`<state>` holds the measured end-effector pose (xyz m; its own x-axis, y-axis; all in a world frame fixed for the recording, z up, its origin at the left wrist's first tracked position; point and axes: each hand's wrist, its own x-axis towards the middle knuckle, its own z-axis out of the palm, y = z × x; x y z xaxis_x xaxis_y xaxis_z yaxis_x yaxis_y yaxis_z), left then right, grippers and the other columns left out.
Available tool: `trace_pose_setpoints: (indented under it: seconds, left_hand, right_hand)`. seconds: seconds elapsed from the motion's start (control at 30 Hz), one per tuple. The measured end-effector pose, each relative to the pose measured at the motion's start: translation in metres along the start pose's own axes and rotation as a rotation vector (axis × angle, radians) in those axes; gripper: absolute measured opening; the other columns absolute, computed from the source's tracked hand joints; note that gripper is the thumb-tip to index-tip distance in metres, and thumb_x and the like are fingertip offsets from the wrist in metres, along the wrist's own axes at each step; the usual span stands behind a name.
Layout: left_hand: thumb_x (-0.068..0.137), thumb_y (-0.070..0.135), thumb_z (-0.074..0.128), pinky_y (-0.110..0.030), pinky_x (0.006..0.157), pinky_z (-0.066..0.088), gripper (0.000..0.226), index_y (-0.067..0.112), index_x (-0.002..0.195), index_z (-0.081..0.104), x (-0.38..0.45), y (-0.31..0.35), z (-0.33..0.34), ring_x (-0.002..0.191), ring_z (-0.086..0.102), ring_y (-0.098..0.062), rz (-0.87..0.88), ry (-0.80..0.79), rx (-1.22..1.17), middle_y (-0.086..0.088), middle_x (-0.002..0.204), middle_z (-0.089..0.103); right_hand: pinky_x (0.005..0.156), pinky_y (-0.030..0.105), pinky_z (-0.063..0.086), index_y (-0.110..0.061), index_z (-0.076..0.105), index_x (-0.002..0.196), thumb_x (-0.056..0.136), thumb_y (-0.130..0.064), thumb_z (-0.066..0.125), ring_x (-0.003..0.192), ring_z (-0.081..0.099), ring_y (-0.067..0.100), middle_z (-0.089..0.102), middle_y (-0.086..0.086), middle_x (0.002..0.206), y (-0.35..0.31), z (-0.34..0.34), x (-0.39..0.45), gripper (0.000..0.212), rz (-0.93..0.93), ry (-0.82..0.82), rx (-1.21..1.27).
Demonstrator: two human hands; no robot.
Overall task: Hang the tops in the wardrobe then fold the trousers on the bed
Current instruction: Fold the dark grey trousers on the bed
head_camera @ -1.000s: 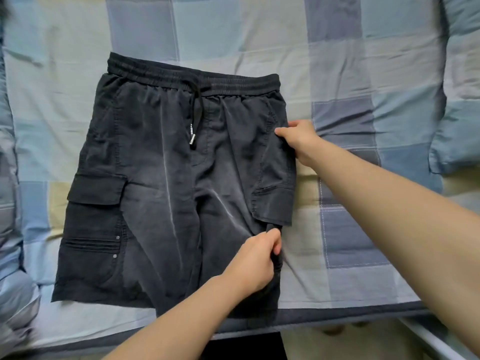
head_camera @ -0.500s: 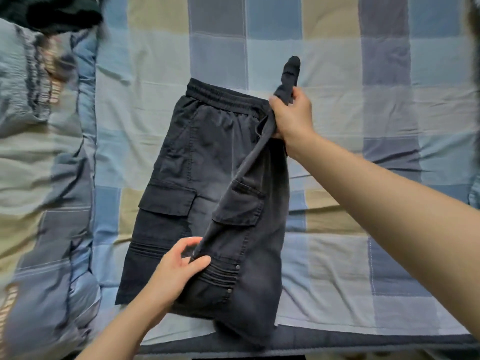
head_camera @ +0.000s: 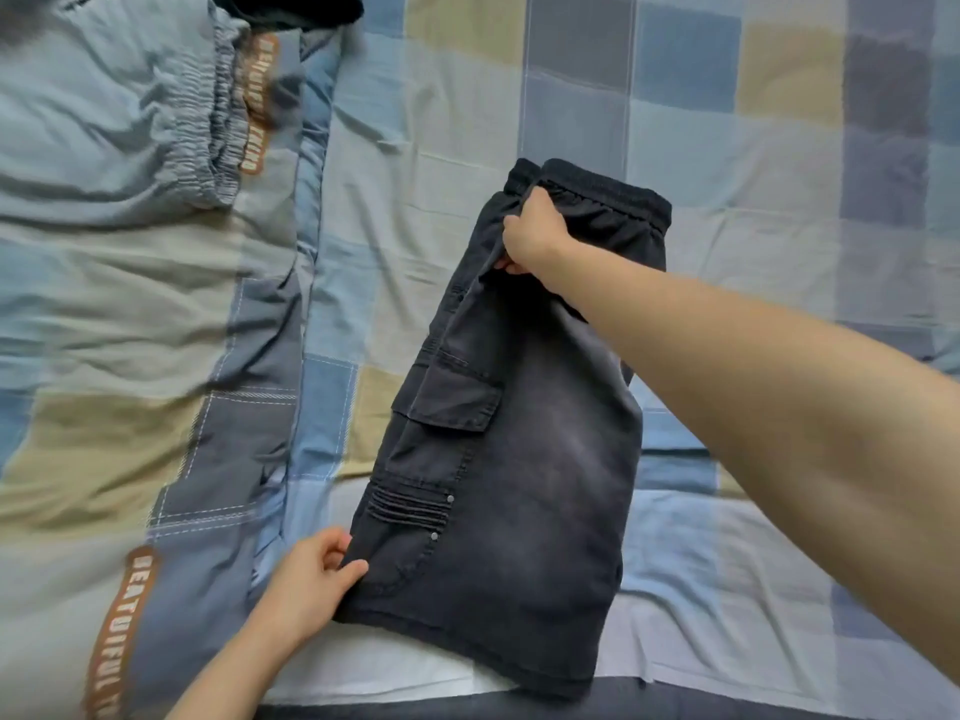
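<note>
Checked bed sheet [head_camera: 571,96] in blue, grey and tan fills the view; rumpled quilt [head_camera: 130,304] along the bed's left edge. Dark cargo shorts [head_camera: 530,459] now lie halved lengthwise near the bed's front edge, one leg stacked on the other; a second ago they were spread flat, then the right half was lifted across. Right hand [head_camera: 532,233] grips the doubled waistband, fingers curled into the cloth. Left hand [head_camera: 311,579] pinches the hem corner between thumb and fingers, aligning edges. Judgement: first fold done, a crosswise fold likely remains. Dark garment [head_camera: 291,7] at the far left corner
</note>
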<state>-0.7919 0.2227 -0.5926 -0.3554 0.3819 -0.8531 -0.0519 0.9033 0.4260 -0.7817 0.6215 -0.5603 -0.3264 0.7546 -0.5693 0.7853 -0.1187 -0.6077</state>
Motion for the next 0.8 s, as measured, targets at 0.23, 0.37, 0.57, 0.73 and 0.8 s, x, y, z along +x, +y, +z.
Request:
trace_pose_setpoints:
  seconds: [0.23,0.37,0.57,0.73,0.8]
  left_hand:
    - [0.086,0.007,0.068,-0.024,0.052,0.032,0.031,0.018,0.067,0.045,0.008,-0.007,0.002,0.058,0.047,-0.011,0.036,0.195,0.276,0.003,0.060,0.050]
    - [0.086,0.006,0.066,-0.031,0.063,0.037,0.016,0.013,0.079,0.053,0.009,-0.006,0.004,0.071,0.052,-0.020,0.056,0.221,0.332,-0.005,0.080,0.057]
    - [0.086,0.019,0.069,-0.037,0.080,0.050,0.020,0.020,0.100,0.055,0.008,-0.001,0.011,0.089,0.063,-0.021,0.030,0.232,0.104,0.001,0.095,0.066]
    - [0.089,0.032,0.069,-0.038,0.090,0.048,0.023,0.020,0.105,0.057,0.020,0.003,0.011,0.102,0.063,-0.019,-0.025,0.104,-0.028,0.005,0.104,0.068]
    - [0.097,0.039,0.054,-0.033,0.097,0.040,0.035,0.016,0.123,0.053,0.024,0.009,0.016,0.114,0.055,-0.017,-0.004,0.054,0.000,0.005,0.118,0.060]
  right_hand:
    - [0.096,0.037,0.046,-0.004,0.031,0.141,0.097,-0.019,0.045,0.117,0.053,0.031,0.050,0.016,0.134,-0.006,0.028,0.005,0.049,-0.135,-0.226,-0.307]
    - [0.084,0.011,0.038,-0.011,0.036,0.143,0.094,-0.017,0.046,0.111,0.055,0.021,0.059,0.009,0.126,0.010,0.028,-0.020,0.050,-0.220,-0.063,-0.162]
    - [0.087,0.026,0.040,-0.009,0.047,0.126,0.090,-0.011,0.051,0.094,0.054,0.020,0.053,0.001,0.098,0.139,-0.006,-0.121,0.036,-0.090,0.373,0.051]
    - [0.096,0.039,0.044,-0.006,0.053,0.123,0.094,-0.040,0.054,0.108,0.058,0.026,0.062,0.007,0.111,0.247,0.007,-0.211,0.044,0.471,0.072,0.172]
    - [0.100,0.038,0.043,-0.011,0.054,0.125,0.097,-0.042,0.048,0.114,0.056,0.021,0.062,0.002,0.121,0.257,0.026,-0.235,0.042,0.443,-0.042,0.225]
